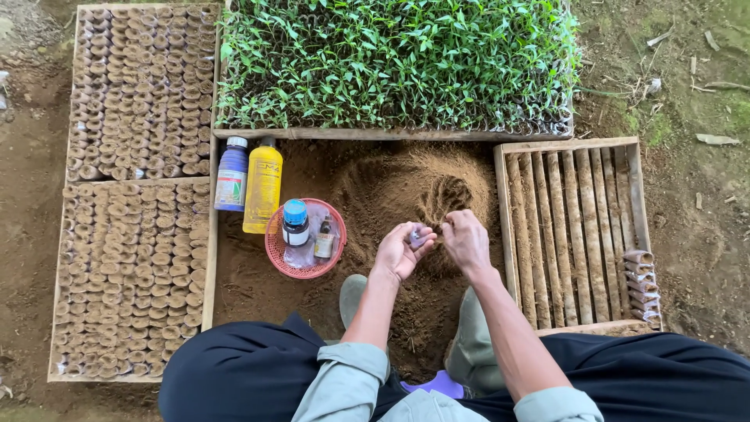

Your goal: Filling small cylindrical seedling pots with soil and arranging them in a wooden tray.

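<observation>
Loose soil pile (pixel 406 195) between wooden crates, left hand (pixel 402 250) cupping small plastic sleeve (pixel 419 236), right hand (pixel 466 241) fingers pinched beside it

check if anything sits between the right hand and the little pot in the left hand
Nothing visible does. The left hand cups the small pot over the soil pile, and the right hand is right beside it, fingertips almost at the pot. The red basket and bottles lie off to the left, out of the way.
</observation>
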